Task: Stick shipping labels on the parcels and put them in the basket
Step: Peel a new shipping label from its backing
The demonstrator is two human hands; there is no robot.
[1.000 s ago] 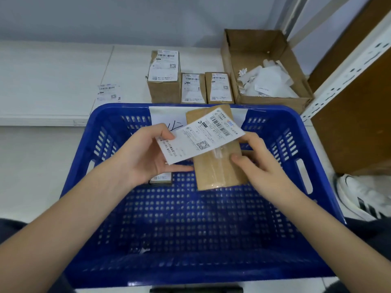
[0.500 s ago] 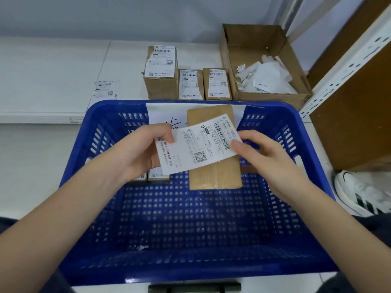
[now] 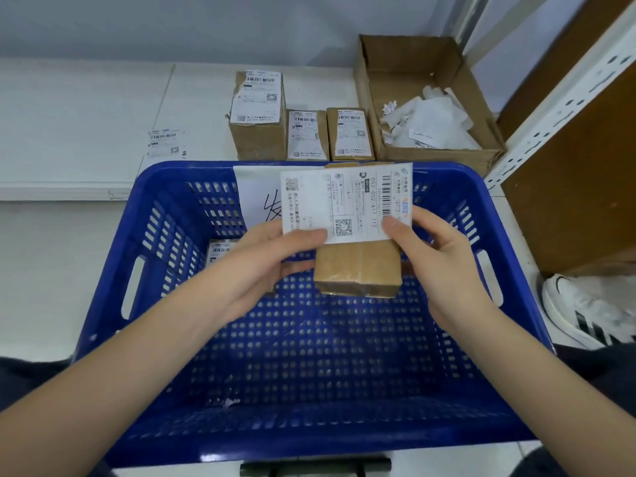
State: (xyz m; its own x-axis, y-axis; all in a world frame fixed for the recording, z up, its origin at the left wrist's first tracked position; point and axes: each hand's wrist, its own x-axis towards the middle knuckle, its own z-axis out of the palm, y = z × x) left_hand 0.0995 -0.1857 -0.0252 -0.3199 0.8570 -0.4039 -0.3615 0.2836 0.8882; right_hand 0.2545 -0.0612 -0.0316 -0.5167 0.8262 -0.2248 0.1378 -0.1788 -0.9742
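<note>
Head view shows the label (image 3: 347,204) held flat between both hands over the top of a brown parcel (image 3: 358,266), above the basket (image 3: 113,256). The left hand (image 3: 254,266) pinches the label's lower left edge with its thumb on top, and its lower fingers seem to reach under the parcel. The right hand (image 3: 437,256) pinches the lower right corner. I judge the label is lined up but not yet pressed down. Behind the left hand, at least 1 labelled parcel (image 3: 220,251) already lies in the basket. Beyond both hands, past the basket's far rim, 3 labelled parcels (image 3: 303,132) wait to go in. A loose label (image 3: 165,142) lies far left of them, and a box (image 3: 426,98) of peeled backings sits beyond the right hand.
</note>
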